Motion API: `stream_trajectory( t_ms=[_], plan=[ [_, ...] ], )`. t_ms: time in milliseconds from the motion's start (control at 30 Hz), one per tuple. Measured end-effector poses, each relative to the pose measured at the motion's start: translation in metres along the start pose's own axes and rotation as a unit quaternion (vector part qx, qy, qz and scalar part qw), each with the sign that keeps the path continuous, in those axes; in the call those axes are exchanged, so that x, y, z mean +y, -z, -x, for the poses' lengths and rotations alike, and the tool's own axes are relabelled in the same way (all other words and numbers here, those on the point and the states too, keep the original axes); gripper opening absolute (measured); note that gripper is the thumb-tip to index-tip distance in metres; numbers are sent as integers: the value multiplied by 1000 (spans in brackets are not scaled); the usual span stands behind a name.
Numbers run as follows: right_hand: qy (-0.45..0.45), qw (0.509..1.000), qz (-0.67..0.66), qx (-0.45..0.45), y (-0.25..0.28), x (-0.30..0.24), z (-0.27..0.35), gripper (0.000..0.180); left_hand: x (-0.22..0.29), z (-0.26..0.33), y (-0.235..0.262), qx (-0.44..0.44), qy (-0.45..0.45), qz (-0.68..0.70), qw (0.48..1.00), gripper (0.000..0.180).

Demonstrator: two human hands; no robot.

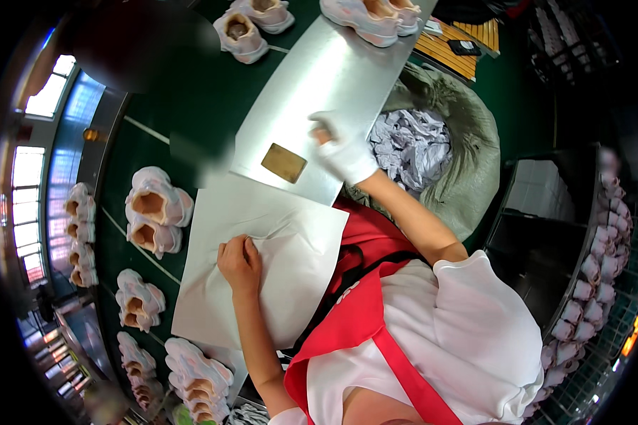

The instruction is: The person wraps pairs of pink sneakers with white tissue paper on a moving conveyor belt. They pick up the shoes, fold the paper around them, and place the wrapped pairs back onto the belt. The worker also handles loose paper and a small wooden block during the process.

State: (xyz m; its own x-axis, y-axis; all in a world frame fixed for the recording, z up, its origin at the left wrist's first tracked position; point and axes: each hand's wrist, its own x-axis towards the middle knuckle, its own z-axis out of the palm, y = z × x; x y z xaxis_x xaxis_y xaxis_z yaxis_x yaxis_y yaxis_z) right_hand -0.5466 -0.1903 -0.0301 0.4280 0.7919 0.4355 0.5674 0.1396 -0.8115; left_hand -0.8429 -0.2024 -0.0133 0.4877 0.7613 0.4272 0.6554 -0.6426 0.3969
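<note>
My left hand [239, 265] is bare, its fingers curled closed on a large white paper sheet [213, 297]. Creases run out across the sheet from beside that hand. The sheet covers the near part of a shiny metal worktable [312, 78]. Above the table, my right hand [346, 154] wears a white glove with some bare fingertip showing. Motion smears its fingers, so I cannot make out whether anything is in them. Left of the right hand, a small brownish-gold rectangular plate [284, 163] lies on the metal, apart from it.
A green-grey sack [475, 156] full of crumpled white paper [411, 150] stands right of the table. Pale pink-white shoes [365, 20] sit on its far end. More shoes [157, 211] line the green surface at left. Racked shoes [581, 304] stand at far right, beside a dark bin [539, 234].
</note>
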Motion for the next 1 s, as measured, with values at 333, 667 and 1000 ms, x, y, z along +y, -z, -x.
stream_trajectory(
  t_ms=[333, 667, 1000],
  plan=[
    [-526, 753, 390, 70, 131, 334, 202, 53, 0, 6, 3, -31, 52, -9, 998, 7],
    [-389, 851, 272, -222, 59, 365, 258, 34, 0, 5, 7, -64, 52, -34, 996, 16],
    [-342, 809, 409, -250, 83, 247, 193, 87, 2, 13, 10, -58, 72, -35, 995, 16]
  ],
)
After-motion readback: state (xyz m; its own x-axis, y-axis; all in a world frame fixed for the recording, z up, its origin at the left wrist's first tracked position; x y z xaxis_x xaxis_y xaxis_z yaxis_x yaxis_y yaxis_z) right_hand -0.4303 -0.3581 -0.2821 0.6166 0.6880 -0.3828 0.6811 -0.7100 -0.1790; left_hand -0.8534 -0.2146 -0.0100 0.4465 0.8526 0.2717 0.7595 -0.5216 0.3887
